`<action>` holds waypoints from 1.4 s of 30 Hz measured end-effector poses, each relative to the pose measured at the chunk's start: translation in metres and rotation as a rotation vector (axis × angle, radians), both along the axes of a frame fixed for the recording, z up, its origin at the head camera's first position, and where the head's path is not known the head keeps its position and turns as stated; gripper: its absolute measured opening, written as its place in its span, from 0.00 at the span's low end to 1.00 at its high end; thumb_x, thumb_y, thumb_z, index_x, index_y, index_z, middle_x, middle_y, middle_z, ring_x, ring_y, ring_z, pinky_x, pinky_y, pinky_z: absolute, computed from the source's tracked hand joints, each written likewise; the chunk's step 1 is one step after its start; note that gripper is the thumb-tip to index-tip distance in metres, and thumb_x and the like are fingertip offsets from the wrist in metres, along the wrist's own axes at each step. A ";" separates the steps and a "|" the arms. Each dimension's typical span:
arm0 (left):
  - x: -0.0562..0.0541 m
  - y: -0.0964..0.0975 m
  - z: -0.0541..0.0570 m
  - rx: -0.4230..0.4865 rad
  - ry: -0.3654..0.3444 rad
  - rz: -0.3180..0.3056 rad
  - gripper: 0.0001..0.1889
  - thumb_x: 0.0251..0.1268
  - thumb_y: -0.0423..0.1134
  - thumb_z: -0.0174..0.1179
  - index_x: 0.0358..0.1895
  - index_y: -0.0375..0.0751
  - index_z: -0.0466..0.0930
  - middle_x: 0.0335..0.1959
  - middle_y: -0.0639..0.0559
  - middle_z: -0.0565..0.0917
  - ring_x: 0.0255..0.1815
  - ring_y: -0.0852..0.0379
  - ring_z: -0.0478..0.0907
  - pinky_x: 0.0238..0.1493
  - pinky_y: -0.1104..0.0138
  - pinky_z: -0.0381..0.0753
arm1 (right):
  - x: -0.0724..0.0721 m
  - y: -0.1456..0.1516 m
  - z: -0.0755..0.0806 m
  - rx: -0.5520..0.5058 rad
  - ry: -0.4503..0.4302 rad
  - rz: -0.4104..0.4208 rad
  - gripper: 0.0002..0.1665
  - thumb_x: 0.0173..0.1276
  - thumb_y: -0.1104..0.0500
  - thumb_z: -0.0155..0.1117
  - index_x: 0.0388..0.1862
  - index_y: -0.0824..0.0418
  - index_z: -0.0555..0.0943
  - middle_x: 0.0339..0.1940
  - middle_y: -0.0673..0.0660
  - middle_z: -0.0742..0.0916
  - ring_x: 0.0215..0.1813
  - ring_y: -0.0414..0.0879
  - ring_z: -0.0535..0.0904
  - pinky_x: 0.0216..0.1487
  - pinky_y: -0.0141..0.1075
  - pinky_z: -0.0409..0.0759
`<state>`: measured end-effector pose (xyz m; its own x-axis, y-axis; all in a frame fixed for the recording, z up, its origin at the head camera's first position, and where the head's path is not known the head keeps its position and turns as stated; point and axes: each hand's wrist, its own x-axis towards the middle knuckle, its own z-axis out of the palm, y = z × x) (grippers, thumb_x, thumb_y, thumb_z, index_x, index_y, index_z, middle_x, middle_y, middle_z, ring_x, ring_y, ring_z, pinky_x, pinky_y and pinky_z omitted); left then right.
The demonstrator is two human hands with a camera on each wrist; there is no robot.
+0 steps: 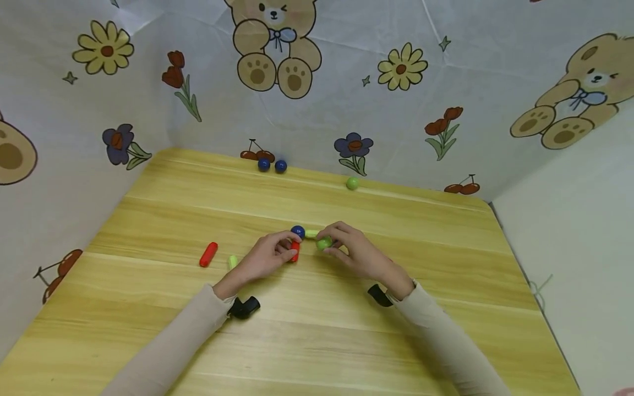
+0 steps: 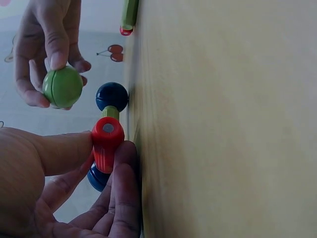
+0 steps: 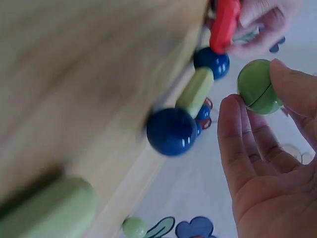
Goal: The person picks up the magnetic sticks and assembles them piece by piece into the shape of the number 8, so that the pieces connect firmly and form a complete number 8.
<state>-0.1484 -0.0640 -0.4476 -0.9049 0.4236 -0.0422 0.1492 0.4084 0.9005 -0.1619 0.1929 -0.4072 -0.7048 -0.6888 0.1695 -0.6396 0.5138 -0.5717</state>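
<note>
My left hand (image 1: 264, 254) pinches a red rod (image 2: 106, 148) with a grey disc on its end. Between thumb and fingers of my right hand (image 1: 359, 253) is a light green ball (image 3: 259, 87), held above the table. A dark blue ball (image 1: 298, 232), a pale green rod (image 3: 196, 91) and a second dark blue ball (image 3: 172, 131) form a row on the table. In the head view my right hand hides that second ball. The red rod is right by the first blue ball; whether they touch I cannot tell.
Left of my left hand lie another red rod (image 1: 208, 254) and a pale green rod (image 1: 233, 262). Two blue balls (image 1: 272, 165) and a green ball (image 1: 352, 183) sit at the wooden table's back edge, against the printed cloth. Another green rod (image 3: 49, 213) lies near my right wrist.
</note>
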 end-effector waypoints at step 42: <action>0.000 -0.002 0.003 -0.004 0.013 -0.004 0.14 0.72 0.30 0.58 0.58 0.38 0.80 0.45 0.44 0.84 0.42 0.54 0.81 0.46 0.62 0.79 | 0.040 -0.049 -0.021 0.125 0.044 0.052 0.17 0.70 0.56 0.68 0.54 0.55 0.77 0.56 0.51 0.79 0.50 0.42 0.79 0.52 0.35 0.80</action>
<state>-0.1487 -0.0663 -0.4451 -0.9038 0.4267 -0.0323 0.1623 0.4117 0.8967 -0.1220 0.1441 -0.4280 -0.6614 -0.7419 0.1098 -0.6903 0.5450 -0.4758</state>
